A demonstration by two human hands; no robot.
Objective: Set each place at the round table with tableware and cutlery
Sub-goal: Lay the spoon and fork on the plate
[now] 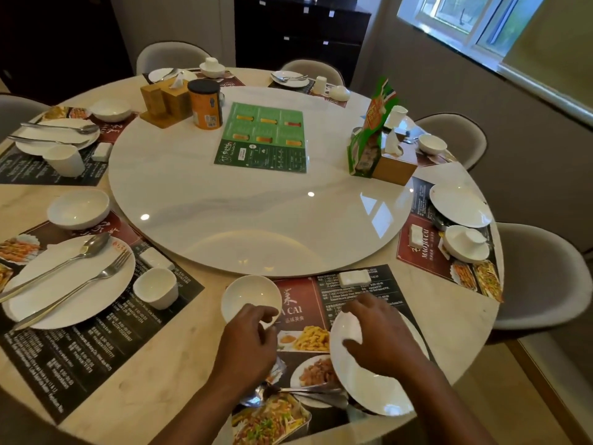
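Cutlery (298, 391) lies crosswise, handles tucked under the plate (369, 390) — right hand (385, 338), fingers gripping its far rim, sits nearer; left hand (247, 342) pinches the rim of the bowl (247, 293).

Grey chairs (542, 277) stand before a dark cabinet (301, 30), with a daylit window (465, 17) at right.

plates (69, 284) – white | turntable (256, 200) – pale marble, grey veins | menu (261, 138) – green | canister (205, 106) – orange, black lid

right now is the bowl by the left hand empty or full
Empty: the bowl shows only its bare white inside; the left hand pinches its rim.
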